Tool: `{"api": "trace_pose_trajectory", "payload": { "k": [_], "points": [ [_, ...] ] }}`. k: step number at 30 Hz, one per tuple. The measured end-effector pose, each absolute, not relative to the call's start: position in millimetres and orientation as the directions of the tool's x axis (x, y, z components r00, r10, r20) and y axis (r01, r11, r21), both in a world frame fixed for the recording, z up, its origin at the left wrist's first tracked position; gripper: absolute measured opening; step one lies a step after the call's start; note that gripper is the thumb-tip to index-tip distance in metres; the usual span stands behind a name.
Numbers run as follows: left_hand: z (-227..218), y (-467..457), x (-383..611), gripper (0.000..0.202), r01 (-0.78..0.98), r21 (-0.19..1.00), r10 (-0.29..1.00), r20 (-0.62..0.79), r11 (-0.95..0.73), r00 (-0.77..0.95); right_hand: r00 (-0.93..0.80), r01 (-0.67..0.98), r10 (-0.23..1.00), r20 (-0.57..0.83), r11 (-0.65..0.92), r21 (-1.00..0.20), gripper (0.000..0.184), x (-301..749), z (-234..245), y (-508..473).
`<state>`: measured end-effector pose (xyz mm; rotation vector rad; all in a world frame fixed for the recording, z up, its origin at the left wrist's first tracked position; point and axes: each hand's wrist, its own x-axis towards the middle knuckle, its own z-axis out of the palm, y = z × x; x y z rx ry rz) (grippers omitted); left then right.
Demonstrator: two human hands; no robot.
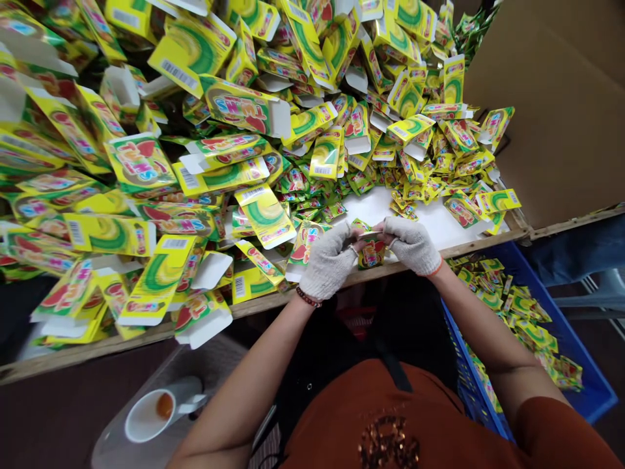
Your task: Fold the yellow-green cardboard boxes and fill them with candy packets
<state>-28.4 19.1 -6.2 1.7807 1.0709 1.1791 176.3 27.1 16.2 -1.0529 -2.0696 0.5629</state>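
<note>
Most of the view is taken up by a table, which is buried under a heap of flattened and half-folded yellow-green cartons. Loose sachets are mixed in towards the far middle. A brown cardboard wall is seen at the far right. A blue crate is set below the table edge at the near right, and more sachets are lying in it. At the near edge of the table, a small carton is held just above the wood between two gloved hands. It is pinched by the fingers of the left hand on its left side and by those of the right hand on its right. A white cup is standing at the near left, below the table.
</note>
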Motion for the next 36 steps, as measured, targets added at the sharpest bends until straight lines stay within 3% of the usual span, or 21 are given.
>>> {"api": "trace_pose_trajectory", "payload": {
  "k": [4, 6, 9, 14, 19, 23, 26, 30, 33, 36],
  "points": [
    [-8.7, 17.3, -33.9, 0.015, 0.318, 0.736, 0.800, 0.528, -0.598, 0.285, -0.524, 0.455, 0.733, 0.434, 0.671, -0.585, 0.019, 183.0, 13.7, 24.9],
    [-6.0, 15.1, -35.5, 0.016, 0.317, 0.697, 0.765, 0.563, -0.643, 0.314, -0.531, 0.459, 0.728, 0.435, 0.678, -0.574, 0.023, 183.2, 15.8, 22.1],
    [4.7, 13.1, -35.4, 0.020, 0.352, 0.745, 0.821, 0.477, -0.567, 0.314, -0.475, 0.501, 0.784, 0.399, 0.614, -0.611, 0.023, 179.1, 22.8, 19.1],
    [24.5, 16.9, -34.3, 0.025, 0.357, 0.876, 0.933, 0.232, -0.324, 0.276, -0.416, 0.487, 0.882, 0.223, 0.423, -0.764, 0.029, 171.8, 36.5, 21.9],
    [23.6, 16.8, -35.7, 0.021, 0.377, 0.848, 0.917, 0.272, -0.372, 0.293, -0.387, 0.480, 0.905, 0.179, 0.364, -0.798, 0.025, 171.8, 38.4, 27.4],
    [13.3, 11.5, -35.6, 0.018, 0.400, 0.716, 0.820, 0.480, -0.572, 0.312, -0.431, 0.526, 0.859, 0.278, 0.489, -0.696, 0.021, 178.0, 28.9, 28.5],
    [6.6, 8.9, -35.4, 0.017, 0.396, 0.626, 0.741, 0.574, -0.672, 0.349, -0.510, 0.436, 0.757, 0.409, 0.637, -0.635, 0.025, 185.3, 16.3, 25.2],
    [-1.6, 8.5, -33.1, 0.012, 0.315, 0.624, 0.698, 0.619, -0.715, 0.360, -0.524, 0.369, 0.707, 0.475, 0.691, -0.621, 0.038, 184.7, 0.4, 18.6],
    [-4.0, 10.1, -29.7, 0.015, 0.307, 0.710, 0.772, 0.553, -0.634, 0.313, -0.411, 0.429, 0.800, 0.437, 0.593, -0.682, 0.025, 175.9, -5.6, 19.6],
    [-1.7, 12.2, -30.9, 0.030, 0.302, 0.840, 0.892, 0.408, -0.450, 0.196, -0.090, 0.444, 0.922, 0.377, 0.376, -0.813, 0.020, 183.6, -1.2, 22.1]
  ]
}}
